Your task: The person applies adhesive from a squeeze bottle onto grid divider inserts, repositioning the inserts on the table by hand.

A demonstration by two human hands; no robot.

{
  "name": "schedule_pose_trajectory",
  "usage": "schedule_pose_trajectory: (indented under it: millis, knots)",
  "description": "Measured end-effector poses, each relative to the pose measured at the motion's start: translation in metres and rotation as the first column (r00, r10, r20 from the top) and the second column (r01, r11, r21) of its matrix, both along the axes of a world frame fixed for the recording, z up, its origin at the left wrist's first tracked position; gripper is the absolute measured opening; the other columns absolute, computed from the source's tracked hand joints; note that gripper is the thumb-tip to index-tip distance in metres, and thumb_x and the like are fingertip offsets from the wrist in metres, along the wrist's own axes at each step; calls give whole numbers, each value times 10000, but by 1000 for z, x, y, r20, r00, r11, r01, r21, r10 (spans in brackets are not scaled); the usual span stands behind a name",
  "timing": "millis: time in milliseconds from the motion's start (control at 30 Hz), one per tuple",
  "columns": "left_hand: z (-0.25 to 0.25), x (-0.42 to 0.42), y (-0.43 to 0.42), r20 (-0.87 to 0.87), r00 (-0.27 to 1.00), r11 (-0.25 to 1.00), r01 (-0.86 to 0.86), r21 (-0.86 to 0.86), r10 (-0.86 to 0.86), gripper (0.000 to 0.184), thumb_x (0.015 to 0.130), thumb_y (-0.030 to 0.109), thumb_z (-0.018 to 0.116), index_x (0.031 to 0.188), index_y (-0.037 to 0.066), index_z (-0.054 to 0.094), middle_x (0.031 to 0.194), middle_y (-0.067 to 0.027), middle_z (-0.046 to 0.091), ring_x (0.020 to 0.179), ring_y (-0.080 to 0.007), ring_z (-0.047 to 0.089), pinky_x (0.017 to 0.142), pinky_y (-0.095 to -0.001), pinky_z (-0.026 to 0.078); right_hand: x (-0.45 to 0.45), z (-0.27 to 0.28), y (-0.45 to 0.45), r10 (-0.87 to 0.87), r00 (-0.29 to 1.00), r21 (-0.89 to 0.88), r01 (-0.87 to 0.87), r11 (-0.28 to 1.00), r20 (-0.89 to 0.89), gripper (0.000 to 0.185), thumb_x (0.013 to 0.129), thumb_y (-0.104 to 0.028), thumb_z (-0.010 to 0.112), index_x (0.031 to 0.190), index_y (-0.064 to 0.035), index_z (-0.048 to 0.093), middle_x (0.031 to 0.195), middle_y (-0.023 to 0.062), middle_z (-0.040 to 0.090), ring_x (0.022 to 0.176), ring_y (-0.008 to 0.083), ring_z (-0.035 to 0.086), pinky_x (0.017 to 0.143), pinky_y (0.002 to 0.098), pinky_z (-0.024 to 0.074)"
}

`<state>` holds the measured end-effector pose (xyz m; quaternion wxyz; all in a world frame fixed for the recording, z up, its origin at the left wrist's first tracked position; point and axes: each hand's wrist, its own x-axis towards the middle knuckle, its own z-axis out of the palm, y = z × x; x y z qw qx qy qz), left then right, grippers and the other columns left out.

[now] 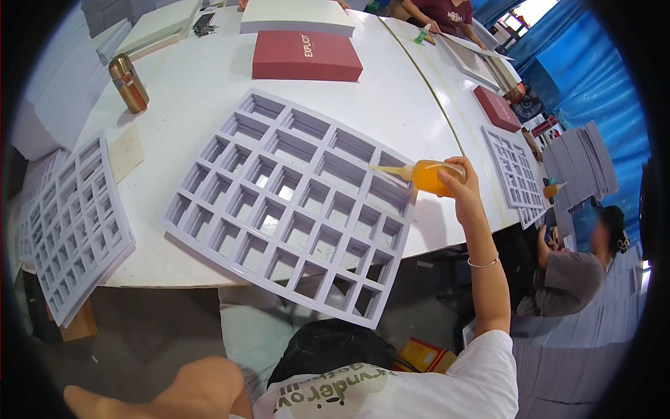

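My right hand (457,183) is wrapped around a squeeze bottle (434,177) filled with orange-yellow liquid. The bottle lies nearly level, and its long nozzle points left over a white grid tray (293,230). That tray has many rectangular compartments and looks like several stacked layers. It lies tilted across the front of the white table (202,105), its near corner reaching past the edge. At the lower left, only a bent part of my left arm (202,387) shows; I cannot see the fingers of my left hand.
More grid trays (84,223) lean at the left. A red box (307,56) marked "EXPLICIT" stands behind the main tray, with a gold flask (128,84) to its left. On the right are another grid tray (515,167), a seated person (576,272) and stacked sheets (583,164).
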<state>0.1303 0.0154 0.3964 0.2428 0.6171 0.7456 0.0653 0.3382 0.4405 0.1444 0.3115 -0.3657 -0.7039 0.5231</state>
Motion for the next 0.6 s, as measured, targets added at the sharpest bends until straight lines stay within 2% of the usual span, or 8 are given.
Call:
schedule_pose_trajectory:
  millis: [133,167,200,267,367,467,533,600]
  knots:
    - [-9,0,-5,45,999,999,-17,40,15,175,718,133,619,867,62,561,753,-54,565,691,-297,554,621,-405,401,12,-1,-26,78,997,29,-78,997,5,369,794,-165,740,1061,-55,512,952,77,587,879,145,587,731,263,507]
    - [-13,0,-9,67,997,998,-29,59,25,180,718,129,618,875,59,564,762,-55,569,691,-296,554,621,-405,401,15,1,-36,94,995,18,-94,995,14,362,790,-157,745,1049,-54,513,944,65,579,893,130,564,793,257,473]
    - [-15,0,-14,89,995,996,-44,77,37,186,718,125,617,883,56,568,772,-57,573,692,-296,553,622,-404,401,18,2,-45,108,994,13,-109,994,16,362,790,-156,746,1048,-53,513,947,65,578,893,131,563,794,259,471]
    - [-7,6,-3,93,995,998,-49,34,45,205,718,114,613,909,47,575,796,-66,585,696,-294,553,624,-403,404,24,1,-64,145,989,-8,-145,989,23,362,788,-155,747,1046,-53,513,953,65,577,893,134,563,797,263,468]
    - [19,17,32,65,997,992,-21,-126,30,243,718,102,607,951,38,585,835,-83,602,709,-293,556,636,-398,415,31,-1,-96,186,982,-73,-183,980,27,362,784,-140,750,1044,-40,519,996,72,585,930,137,563,818,270,469]
    - [8,2,6,101,995,975,24,-219,-2,262,717,112,606,967,38,589,863,-94,610,733,-295,563,655,-395,432,41,1,-124,253,966,-114,-246,963,56,355,784,-114,749,1047,-36,524,1024,75,589,967,136,560,861,278,457]
    - [-3,-7,-12,141,990,985,39,-168,-15,216,739,122,594,939,43,572,843,-85,595,723,-280,553,667,-389,427,42,1,-139,323,945,-83,-319,944,49,356,782,-113,753,1046,-39,526,1036,66,587,988,134,552,878,282,446]
    - [-25,-13,-22,442,895,987,-16,160,-57,111,806,153,557,853,59,522,782,-57,552,692,-233,523,703,-372,410,44,-1,-148,410,911,-146,-401,905,37,367,770,-118,770,1040,-46,532,1056,61,589,1007,143,556,892,285,439]
